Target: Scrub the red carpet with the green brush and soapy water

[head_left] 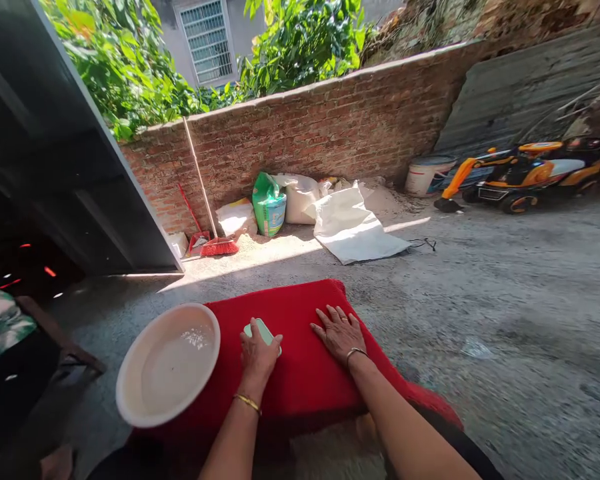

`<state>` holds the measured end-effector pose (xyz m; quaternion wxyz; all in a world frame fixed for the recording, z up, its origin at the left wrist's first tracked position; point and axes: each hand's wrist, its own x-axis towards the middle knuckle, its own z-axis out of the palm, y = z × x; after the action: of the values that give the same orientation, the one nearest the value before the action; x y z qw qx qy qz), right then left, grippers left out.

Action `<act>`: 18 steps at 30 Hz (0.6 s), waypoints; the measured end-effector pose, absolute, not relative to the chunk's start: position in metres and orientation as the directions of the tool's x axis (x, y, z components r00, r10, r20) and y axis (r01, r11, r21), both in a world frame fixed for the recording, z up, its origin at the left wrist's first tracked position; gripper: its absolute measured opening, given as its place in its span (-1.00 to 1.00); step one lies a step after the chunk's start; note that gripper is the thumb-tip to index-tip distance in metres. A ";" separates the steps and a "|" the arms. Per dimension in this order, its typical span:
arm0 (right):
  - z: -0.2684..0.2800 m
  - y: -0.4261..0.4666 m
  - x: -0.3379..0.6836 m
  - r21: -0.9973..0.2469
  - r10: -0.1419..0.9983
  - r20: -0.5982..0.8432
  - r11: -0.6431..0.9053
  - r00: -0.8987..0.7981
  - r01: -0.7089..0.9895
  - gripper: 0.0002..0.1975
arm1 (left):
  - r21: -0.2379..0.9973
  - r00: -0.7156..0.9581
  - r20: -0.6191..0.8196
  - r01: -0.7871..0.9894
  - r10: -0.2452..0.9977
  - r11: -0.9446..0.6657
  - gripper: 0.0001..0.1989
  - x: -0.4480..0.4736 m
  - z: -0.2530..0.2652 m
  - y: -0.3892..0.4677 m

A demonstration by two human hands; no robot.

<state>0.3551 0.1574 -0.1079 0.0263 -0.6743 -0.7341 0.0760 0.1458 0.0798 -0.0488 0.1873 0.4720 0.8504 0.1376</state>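
A red cloth (300,373) covers a low surface in front of me. On its left half, my left hand (258,350) has its fingers wrapped round a pale green oblong block (263,329) with rounded ends, which rests against the cloth. The hand hides much of the block, so I cannot tell its exact kind. My right hand (341,333) lies flat near the cloth's right edge, fingers spread, with nothing in it. To the left of my left hand, a wide pale basin (125,393) holds clear water that catches the light.
A brick wall (300,127) runs across the back. Along it stand a red broom (219,247), a green bag (269,207), a white sack (347,227) and a bucket (427,175). A toy excavator (525,177) stands at right, a dark door (80,147) at left.
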 end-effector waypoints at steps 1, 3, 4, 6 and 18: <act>-0.106 0.157 0.354 -0.146 0.993 -0.072 0.080 -0.091 0.986 -0.36 | 0.414 -0.511 -0.202 0.728 0.835 0.546 -0.12 0.150 -0.050 0.083; -0.105 0.157 0.351 -0.145 0.992 -0.081 0.084 -0.097 0.986 -0.35 | 0.409 -0.538 -0.231 0.702 0.811 0.582 -0.17 0.152 -0.050 0.087; -0.104 0.157 0.350 -0.147 0.992 -0.083 0.087 -0.100 0.985 -0.35 | 0.405 -0.539 -0.233 0.703 0.810 0.585 -0.20 0.151 -0.049 0.087; -0.105 0.156 0.347 -0.157 0.992 -0.076 0.091 -0.104 0.983 -0.36 | 0.390 -0.546 -0.219 0.711 0.809 0.585 -0.27 0.142 -0.043 0.088; -0.106 0.155 0.344 -0.212 0.992 -0.041 0.110 -0.121 0.971 -0.36 | 0.354 -0.285 -0.168 0.876 0.944 0.327 -0.24 0.204 -0.057 0.087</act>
<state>0.3445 0.1547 -0.1060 0.0555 -0.6606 -0.7428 0.0935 0.2039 0.0868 -0.0571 0.1750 0.5719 0.7956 0.0965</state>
